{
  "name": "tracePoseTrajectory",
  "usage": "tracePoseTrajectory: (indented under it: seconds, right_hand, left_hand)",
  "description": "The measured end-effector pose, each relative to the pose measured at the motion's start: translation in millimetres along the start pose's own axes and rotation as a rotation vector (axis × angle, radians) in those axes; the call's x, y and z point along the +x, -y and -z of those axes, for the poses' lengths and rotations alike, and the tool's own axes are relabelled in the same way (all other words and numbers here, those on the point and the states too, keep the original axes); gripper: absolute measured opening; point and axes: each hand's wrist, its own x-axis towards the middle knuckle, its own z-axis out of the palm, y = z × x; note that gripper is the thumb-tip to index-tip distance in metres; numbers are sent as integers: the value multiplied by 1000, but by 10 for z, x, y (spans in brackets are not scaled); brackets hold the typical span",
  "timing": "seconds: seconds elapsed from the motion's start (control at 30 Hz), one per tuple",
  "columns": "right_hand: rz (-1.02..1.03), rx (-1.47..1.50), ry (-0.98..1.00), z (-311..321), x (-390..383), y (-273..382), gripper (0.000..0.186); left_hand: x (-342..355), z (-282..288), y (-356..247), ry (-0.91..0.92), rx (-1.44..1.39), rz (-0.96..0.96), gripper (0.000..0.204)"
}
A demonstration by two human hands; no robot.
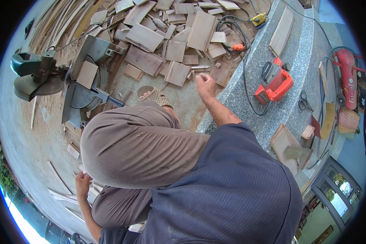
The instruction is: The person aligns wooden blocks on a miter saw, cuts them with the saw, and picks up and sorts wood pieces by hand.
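My right hand [206, 86] is raised beside the near edge of a heap of cut wood pieces [177, 73], fingers curled together. Whatever may be between its fingertips is too small to make out. Down by my knee, my left hand [83, 184] has its fingers bent in toward the thumb, and I cannot see what they hold, if anything. Thin wood strips [63, 196] lie on the ground near it. A miter saw [38, 77] stands at the left, with a small wood block [86, 74] resting on its metal base.
On the speckled granite step [248, 97] at my right lie a red electric planer [274, 83], a long board [282, 31], scissors [304, 101] and wood offcuts [286, 146]. A cord with an orange plug [238, 47] runs by the heap. Long slats [65, 20] lie far left.
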Motion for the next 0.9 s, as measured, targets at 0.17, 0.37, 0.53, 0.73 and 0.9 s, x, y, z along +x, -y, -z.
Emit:
tracePoseTrajectory:
  seconds: [0.17, 0.37, 0.53, 0.73, 0.9]
  right_hand:
    - [69, -501, -246, 104, 862, 124, 72]
    - [-30, -413, -174, -20, 1178, 389, 67]
    - [-550, 465, 191, -312, 1164, 449, 47]
    - [-745, 881, 230, -639, 1457, 633, 48]
    - [-619, 847, 162, -696, 1648, 712, 33]
  left_hand:
    - [55, 60, 175, 29, 83, 37, 22]
    - [-14, 49, 58, -11, 46, 38, 20]
    - [15, 81, 35, -17, 27, 57, 21]
    - [48, 52, -20, 3, 87, 47, 23]
    - [76, 97, 39, -12, 15, 23, 23]
